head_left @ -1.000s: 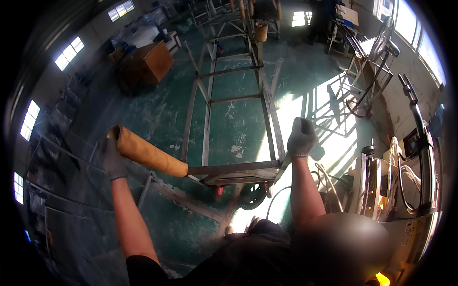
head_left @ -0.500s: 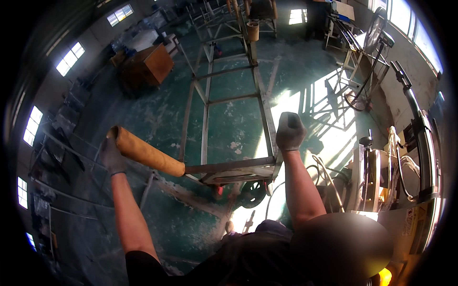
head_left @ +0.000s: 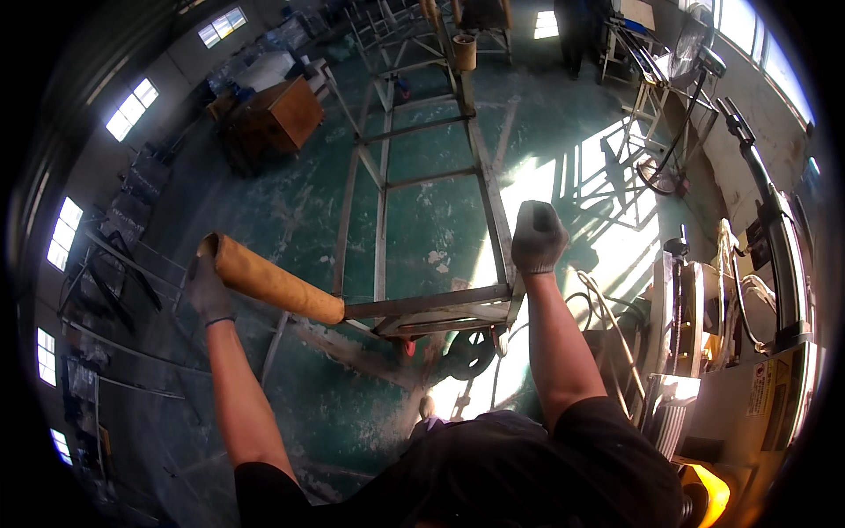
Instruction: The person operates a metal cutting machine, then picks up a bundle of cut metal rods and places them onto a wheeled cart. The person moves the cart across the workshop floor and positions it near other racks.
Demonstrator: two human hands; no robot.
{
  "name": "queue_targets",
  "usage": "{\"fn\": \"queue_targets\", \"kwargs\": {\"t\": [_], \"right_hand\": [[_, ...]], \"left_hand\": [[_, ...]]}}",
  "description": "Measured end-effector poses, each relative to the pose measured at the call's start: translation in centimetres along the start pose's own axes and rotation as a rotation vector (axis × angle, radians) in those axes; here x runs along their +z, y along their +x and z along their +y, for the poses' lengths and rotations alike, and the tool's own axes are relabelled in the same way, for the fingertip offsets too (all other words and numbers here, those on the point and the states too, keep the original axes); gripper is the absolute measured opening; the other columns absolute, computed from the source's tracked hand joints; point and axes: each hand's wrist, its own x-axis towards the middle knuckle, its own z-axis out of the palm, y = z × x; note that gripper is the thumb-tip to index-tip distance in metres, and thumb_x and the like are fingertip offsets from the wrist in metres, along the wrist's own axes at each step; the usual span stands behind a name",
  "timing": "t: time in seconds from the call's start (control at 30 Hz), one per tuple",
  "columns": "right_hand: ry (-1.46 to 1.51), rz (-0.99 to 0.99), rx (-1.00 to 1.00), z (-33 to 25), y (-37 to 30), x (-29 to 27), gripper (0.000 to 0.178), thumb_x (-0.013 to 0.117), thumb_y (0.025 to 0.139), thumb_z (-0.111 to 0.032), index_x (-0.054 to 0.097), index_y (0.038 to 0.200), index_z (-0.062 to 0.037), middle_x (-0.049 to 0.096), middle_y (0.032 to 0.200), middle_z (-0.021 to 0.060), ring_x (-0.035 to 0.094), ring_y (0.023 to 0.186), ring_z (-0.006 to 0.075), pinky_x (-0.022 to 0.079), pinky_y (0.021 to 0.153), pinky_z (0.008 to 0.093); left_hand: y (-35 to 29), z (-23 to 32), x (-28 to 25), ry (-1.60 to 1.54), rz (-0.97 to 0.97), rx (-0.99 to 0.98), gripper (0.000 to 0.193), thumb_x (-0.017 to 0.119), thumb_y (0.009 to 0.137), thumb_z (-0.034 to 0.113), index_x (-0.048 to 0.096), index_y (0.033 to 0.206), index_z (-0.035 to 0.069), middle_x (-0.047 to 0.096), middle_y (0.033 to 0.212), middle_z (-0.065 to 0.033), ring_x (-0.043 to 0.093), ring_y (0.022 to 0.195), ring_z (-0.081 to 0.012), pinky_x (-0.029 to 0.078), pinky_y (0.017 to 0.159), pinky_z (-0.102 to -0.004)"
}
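My left hand (head_left: 209, 289), in a grey glove, is closed round the left, hollow end of a long yellow-brown tube (head_left: 280, 280). The tube slants down to the right, its other end at the near left corner of a long metal frame (head_left: 431, 304). On the other side, my right hand (head_left: 539, 238), also gloved with a dark patch on the glove, is curled into a fist beside the frame's right rail. What it grips, if anything, is hidden, and I cannot tell whether it touches the rail.
Beyond the crossbars stands another tube (head_left: 465, 53). A brown wooden box (head_left: 280, 114) sits at far left. A dark wheel (head_left: 470, 354) is under the frame's near end. To the right are cables (head_left: 607, 317), a machine (head_left: 748, 405) and a fan (head_left: 691, 44). A person (head_left: 576, 40) stands far back.
Both hands keep nearly the same place and grip, and the tube has barely moved. The person at the back has shifted left. A dark blurred shape over my right upper arm is gone.
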Motion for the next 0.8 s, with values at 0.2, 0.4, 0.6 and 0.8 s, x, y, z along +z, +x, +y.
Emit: {"fn": "queue_targets", "kwargs": {"t": [0.2, 0.4, 0.6, 0.8], "right_hand": [[-0.005, 0.013, -0.039, -0.5, -1.2, -2.2, 0.019, 0.075, 0.104, -0.02, 0.081, 0.1, -0.0031, 0.079, 0.082, 0.0149, 0.079, 0.073, 0.0229, 0.061, 0.075, 0.0355], [-0.04, 0.002, -0.022, -1.5, -3.3, -4.5, 0.019, 0.076, 0.103, -0.021, 0.081, 0.1, -0.0028, 0.079, 0.082, 0.015, 0.08, 0.074, 0.0229, 0.061, 0.075, 0.0358], [0.009, -0.01, 0.03, -2.6, -5.1, -7.0, 0.017, 0.077, 0.103, -0.019, 0.081, 0.099, -0.0026, 0.08, 0.083, 0.0163, 0.08, 0.075, 0.0236, 0.061, 0.075, 0.0369], [0.022, 0.013, 0.005, -2.9, -7.0, -9.0, 0.014, 0.077, 0.102, -0.016, 0.08, 0.099, -0.0028, 0.08, 0.083, 0.0152, 0.079, 0.076, 0.0223, 0.061, 0.076, 0.0367]], "left_hand": [[-3.0, 2.0, -0.8, -0.042, 0.022, -0.048, 0.047, 0.064, 0.114, 0.031, 0.075, 0.142, -0.005, 0.078, 0.141, -0.0139, 0.072, 0.129, -0.024, 0.054, 0.113, -0.0389], [-4.8, 2.0, -4.5, -0.059, 0.01, -0.047, 0.045, 0.062, 0.115, 0.028, 0.075, 0.142, -0.005, 0.077, 0.142, -0.0134, 0.071, 0.13, -0.023, 0.053, 0.114, -0.0382], [-6.6, 1.6, -8.0, -0.079, -0.027, 0.003, 0.044, 0.062, 0.115, 0.028, 0.075, 0.141, -0.006, 0.077, 0.142, -0.0125, 0.071, 0.13, -0.0228, 0.053, 0.114, -0.0382], [-8.4, 2.0, -10.8, -0.061, -0.043, 0.054, 0.043, 0.06, 0.116, 0.026, 0.076, 0.14, -0.007, 0.078, 0.14, -0.013, 0.072, 0.129, -0.0231, 0.053, 0.114, -0.0381]]}}
